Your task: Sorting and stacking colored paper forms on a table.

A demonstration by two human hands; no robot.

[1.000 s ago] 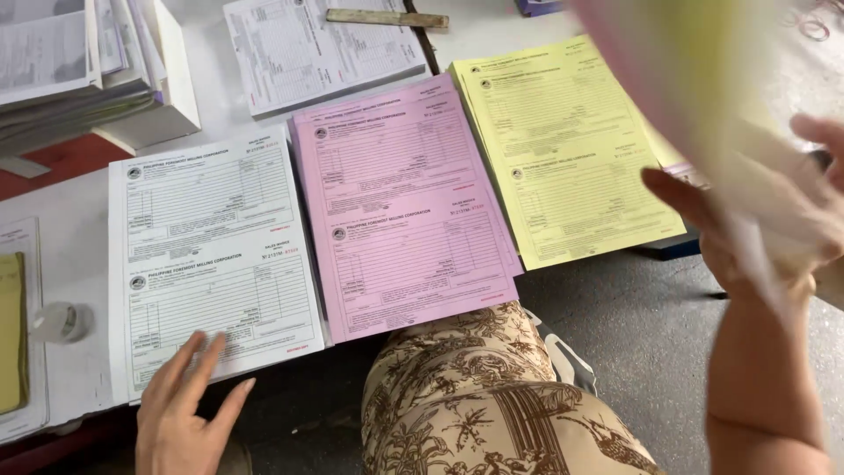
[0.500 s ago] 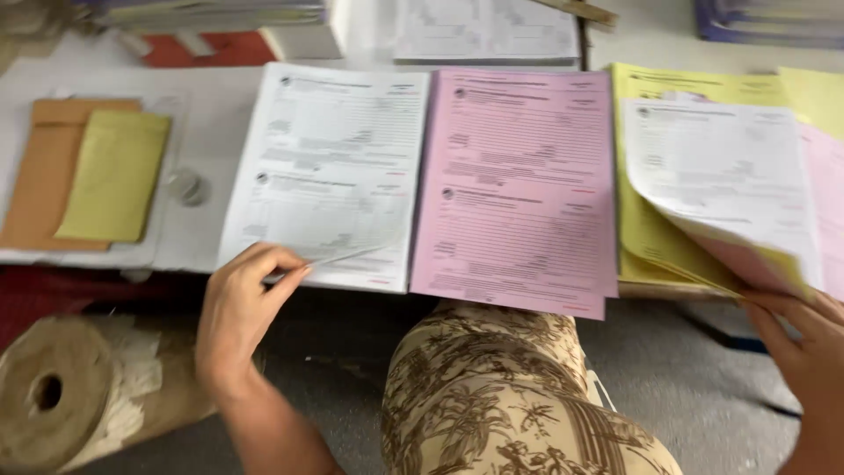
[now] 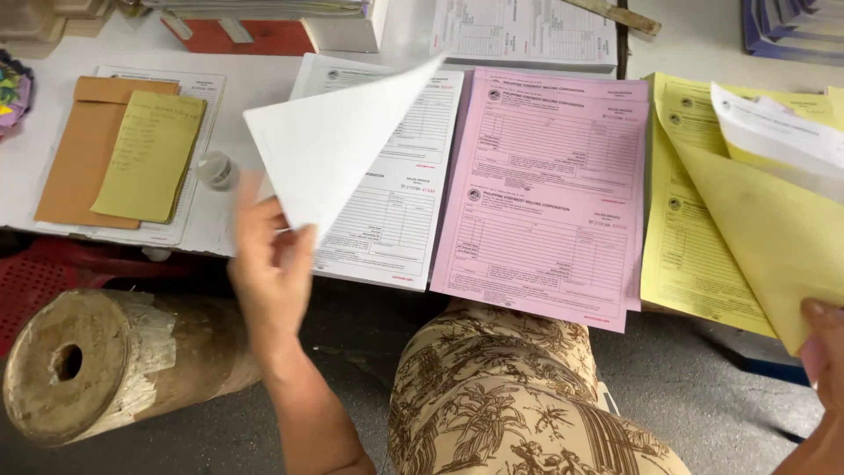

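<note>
White sheet (image 3: pixel 338 145) pinched by left hand (image 3: pixel 268 273) above white stack (image 3: pixel 396 220) | right hand (image 3: pixel 822 352) grips yellow sheet (image 3: pixel 774 237)

My right hand (image 3: pixel 822 339) is cut off by the right edge, so I see only a thumb and part of the palm on the lifted yellow sheet (image 3: pixel 774 229). The raised white sheet (image 3: pixel 338 132) in my left hand (image 3: pixel 268 264) hides the upper left of the white form stack (image 3: pixel 396 202). The fingers there are blurred, and the small print is too fine to read.
</note>
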